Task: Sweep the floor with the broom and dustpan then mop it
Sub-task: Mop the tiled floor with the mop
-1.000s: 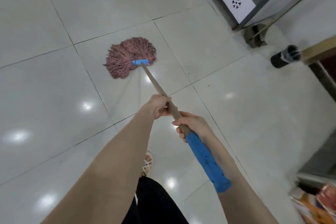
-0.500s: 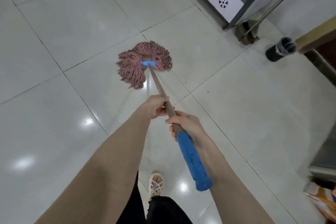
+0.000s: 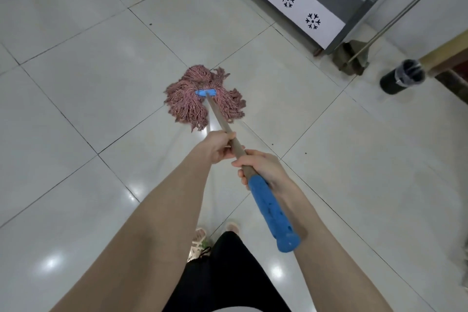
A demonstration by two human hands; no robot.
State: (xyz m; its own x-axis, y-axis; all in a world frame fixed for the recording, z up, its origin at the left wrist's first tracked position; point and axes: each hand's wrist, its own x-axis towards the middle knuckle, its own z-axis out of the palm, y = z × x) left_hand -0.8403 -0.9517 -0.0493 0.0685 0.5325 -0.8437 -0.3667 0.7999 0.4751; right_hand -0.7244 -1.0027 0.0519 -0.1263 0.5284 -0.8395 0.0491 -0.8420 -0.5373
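Head cam: left hand (image 3: 217, 145) clenched round the wooden mop handle (image 3: 220, 121); right hand (image 3: 260, 168) just behind it, grasping the handle where the blue grip (image 3: 272, 213) starts. Pink mop head (image 3: 202, 101) lies on the tiled floor (image 3: 101, 83) just ahead of left hand, strands spread. Black cylinder (image 3: 402, 76) stands well off to the right, fwd of both hands.

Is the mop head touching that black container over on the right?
Apart. The head view shows bare floor tiles between the mop head and the black container.

Black cylinder (image 3: 395, 83), perhaps a bin
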